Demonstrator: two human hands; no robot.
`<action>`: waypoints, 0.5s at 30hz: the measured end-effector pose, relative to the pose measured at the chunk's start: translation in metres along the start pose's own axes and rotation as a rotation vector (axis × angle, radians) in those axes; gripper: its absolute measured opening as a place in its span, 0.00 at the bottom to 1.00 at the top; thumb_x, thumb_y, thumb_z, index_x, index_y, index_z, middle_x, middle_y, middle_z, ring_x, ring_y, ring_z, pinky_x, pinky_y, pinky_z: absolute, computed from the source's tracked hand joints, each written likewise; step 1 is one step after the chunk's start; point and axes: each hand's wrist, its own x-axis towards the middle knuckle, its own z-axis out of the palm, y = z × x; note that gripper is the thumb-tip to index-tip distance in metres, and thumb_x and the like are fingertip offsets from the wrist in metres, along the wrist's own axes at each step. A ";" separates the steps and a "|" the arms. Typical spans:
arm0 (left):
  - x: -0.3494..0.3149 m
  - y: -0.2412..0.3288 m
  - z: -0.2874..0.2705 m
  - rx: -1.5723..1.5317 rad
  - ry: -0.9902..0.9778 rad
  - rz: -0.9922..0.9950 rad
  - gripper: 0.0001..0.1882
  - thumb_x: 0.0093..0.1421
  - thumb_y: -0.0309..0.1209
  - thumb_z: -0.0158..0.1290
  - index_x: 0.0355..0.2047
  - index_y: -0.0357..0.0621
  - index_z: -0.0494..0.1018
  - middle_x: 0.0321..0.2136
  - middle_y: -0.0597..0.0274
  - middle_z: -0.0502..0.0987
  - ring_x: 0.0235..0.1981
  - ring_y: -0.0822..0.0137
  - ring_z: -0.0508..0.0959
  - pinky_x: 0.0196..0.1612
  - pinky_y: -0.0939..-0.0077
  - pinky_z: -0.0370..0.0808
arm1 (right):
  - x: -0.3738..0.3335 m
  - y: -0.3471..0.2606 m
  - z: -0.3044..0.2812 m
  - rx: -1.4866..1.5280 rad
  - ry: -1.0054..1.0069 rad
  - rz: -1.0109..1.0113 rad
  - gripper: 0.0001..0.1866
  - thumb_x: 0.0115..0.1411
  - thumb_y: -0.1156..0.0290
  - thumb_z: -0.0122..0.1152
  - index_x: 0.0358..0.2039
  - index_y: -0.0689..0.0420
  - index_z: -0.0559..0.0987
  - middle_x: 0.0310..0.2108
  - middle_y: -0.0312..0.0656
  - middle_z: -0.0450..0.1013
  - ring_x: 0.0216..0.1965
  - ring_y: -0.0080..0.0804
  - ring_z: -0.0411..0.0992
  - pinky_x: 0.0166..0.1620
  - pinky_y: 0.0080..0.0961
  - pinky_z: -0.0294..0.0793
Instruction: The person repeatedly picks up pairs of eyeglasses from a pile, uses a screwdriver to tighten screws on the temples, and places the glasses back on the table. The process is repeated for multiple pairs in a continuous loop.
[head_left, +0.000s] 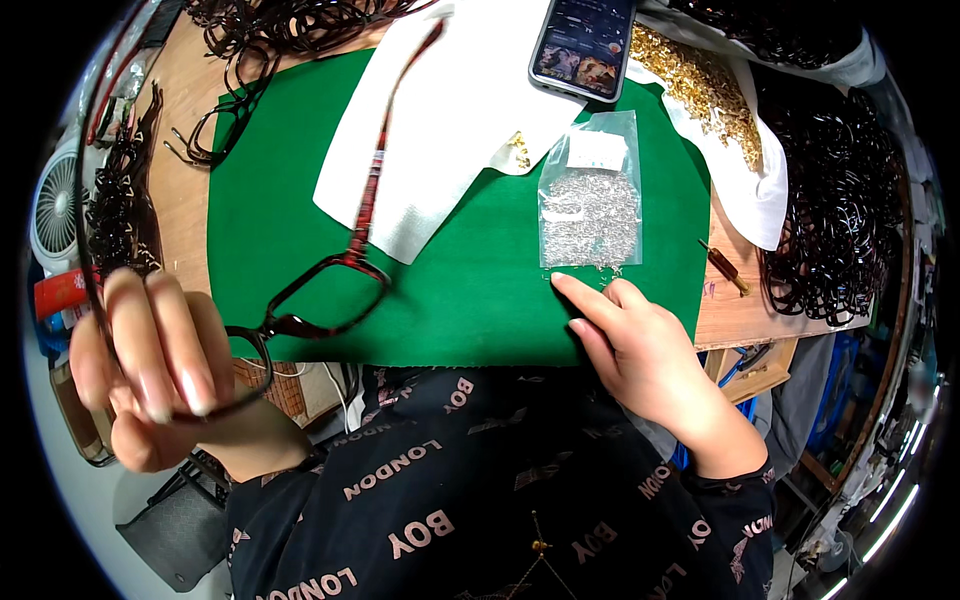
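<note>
The left hand (150,360), fingers closed, is gripping dark eyeglass frames (292,326), which are extending above the left part of the green mat (480,310). The right hand (645,350), loosely open with thumb and index finger parted, is reaching toward loose silver pieces (612,273), which are lying beside the clear bag's (590,215) lower edge; fingertip contact is remaining unclear.

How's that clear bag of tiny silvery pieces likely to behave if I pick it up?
The clear bag would probably sag, since its film looks thin and wrinkled. Its many metallic-looking pieces could make it heavy for its size. It might spill: loose bits lie by its lower edge.
</note>
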 end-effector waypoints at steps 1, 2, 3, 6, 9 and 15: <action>-0.003 0.002 0.005 0.000 0.067 0.005 0.10 0.53 0.28 0.55 0.36 0.50 0.71 0.22 0.68 0.73 0.21 0.72 0.75 0.18 0.86 0.69 | 0.001 -0.001 0.001 -0.031 0.001 -0.006 0.20 0.54 0.73 0.54 0.49 0.52 0.69 0.26 0.49 0.65 0.22 0.44 0.70 0.25 0.32 0.71; -0.001 0.002 -0.004 -0.052 -0.063 -0.024 0.10 0.54 0.27 0.54 0.37 0.51 0.72 0.22 0.67 0.75 0.20 0.72 0.76 0.18 0.87 0.69 | 0.002 -0.002 0.001 -0.064 0.005 -0.007 0.21 0.54 0.74 0.55 0.49 0.52 0.69 0.26 0.49 0.65 0.21 0.44 0.70 0.25 0.32 0.71; 0.002 0.002 -0.013 -0.105 -0.194 -0.054 0.10 0.55 0.26 0.53 0.38 0.51 0.72 0.21 0.67 0.77 0.19 0.72 0.77 0.18 0.87 0.68 | 0.003 -0.003 0.001 -0.098 0.008 -0.008 0.21 0.53 0.74 0.55 0.49 0.52 0.70 0.25 0.49 0.64 0.21 0.44 0.70 0.24 0.32 0.71; -0.002 -0.006 -0.011 -0.229 -0.233 -0.088 0.18 0.60 0.28 0.46 0.52 0.45 0.61 0.20 0.65 0.78 0.16 0.71 0.77 0.17 0.83 0.68 | 0.004 -0.004 0.003 -0.140 0.013 0.021 0.22 0.53 0.75 0.55 0.50 0.49 0.70 0.25 0.46 0.63 0.21 0.42 0.68 0.25 0.33 0.69; -0.004 -0.029 -0.003 -0.530 -0.264 -0.095 0.26 0.62 0.25 0.40 0.59 0.32 0.48 0.17 0.61 0.77 0.12 0.72 0.73 0.17 0.82 0.65 | 0.008 -0.004 0.001 -0.246 -0.004 -0.034 0.22 0.51 0.76 0.55 0.49 0.52 0.70 0.26 0.49 0.64 0.21 0.41 0.70 0.24 0.31 0.72; -0.033 -0.072 0.032 -0.895 0.025 -0.213 0.17 0.63 0.33 0.38 0.50 0.38 0.63 0.14 0.72 0.74 0.15 0.78 0.68 0.24 0.83 0.60 | 0.008 -0.008 -0.001 -0.285 -0.106 0.022 0.24 0.52 0.75 0.52 0.51 0.52 0.67 0.28 0.50 0.64 0.23 0.43 0.70 0.26 0.33 0.72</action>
